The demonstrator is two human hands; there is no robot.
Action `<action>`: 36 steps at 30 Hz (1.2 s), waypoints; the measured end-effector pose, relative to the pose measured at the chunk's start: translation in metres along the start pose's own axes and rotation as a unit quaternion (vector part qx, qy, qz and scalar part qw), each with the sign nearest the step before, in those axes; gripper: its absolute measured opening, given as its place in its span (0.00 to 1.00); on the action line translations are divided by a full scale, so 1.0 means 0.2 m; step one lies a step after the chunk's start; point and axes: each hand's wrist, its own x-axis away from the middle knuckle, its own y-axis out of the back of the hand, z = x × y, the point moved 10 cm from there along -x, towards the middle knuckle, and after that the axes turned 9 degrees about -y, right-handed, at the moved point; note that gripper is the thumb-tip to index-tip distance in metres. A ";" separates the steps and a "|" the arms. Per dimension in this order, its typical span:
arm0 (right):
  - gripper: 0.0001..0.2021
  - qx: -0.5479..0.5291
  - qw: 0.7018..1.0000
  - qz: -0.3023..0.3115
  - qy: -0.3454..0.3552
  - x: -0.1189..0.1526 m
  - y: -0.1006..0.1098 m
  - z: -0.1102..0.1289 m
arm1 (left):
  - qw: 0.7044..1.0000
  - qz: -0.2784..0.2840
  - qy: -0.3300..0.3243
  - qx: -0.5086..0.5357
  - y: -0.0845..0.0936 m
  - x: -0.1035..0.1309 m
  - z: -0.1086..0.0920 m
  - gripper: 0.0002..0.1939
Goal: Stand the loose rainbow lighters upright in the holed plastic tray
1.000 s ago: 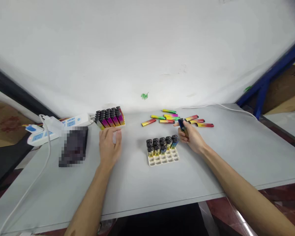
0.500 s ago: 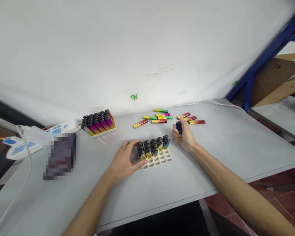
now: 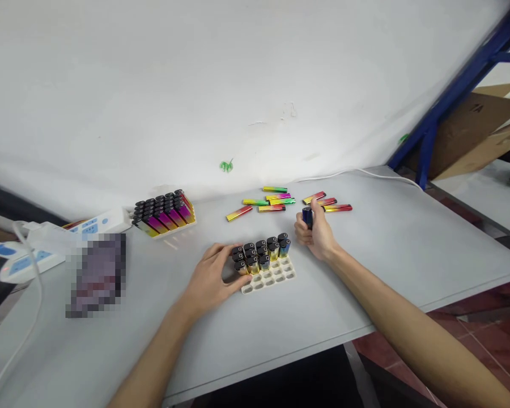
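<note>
A white tray (image 3: 269, 278) with rows of oval holes lies on the grey table. Several black-topped lighters with shiny gold and blue bodies (image 3: 264, 262) stand upright in its back and left holes. My left hand (image 3: 210, 280) grips the tray's left end, thumb at the front and fingers reaching round the back. To the right of the tray, my right hand (image 3: 318, 233) is closed around a dark blue lighter (image 3: 307, 217), raised off the table and held upright; most of its body is hidden by the fingers.
Several red, yellow, green and purple lighter-shaped pieces (image 3: 272, 208) lie near the wall. A full tray of purple-and-gold lighters (image 3: 164, 212) stands at the back left. Beside it are a white power strip (image 3: 94, 225), a blurred dark object (image 3: 97, 277) and a white cable (image 3: 37, 306).
The view has shifted slightly, so things appear a little further left. Both hands keep their grips on the tray and the dark blue lighter.
</note>
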 end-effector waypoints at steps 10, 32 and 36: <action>0.25 0.010 1.000 -0.013 0.000 0.00 0.00 0.00 | 1.000 -0.002 -0.007 -0.005 0.00 -0.01 0.00 0.28; 0.13 0.252 0.946 0.111 0.169 0.25 -0.08 0.28 | 1.000 0.008 0.008 -0.007 0.00 -0.01 0.00 0.29; 0.13 0.350 0.901 0.066 0.246 0.32 -0.16 0.27 | 1.000 0.002 0.001 -0.007 0.00 -0.01 0.00 0.29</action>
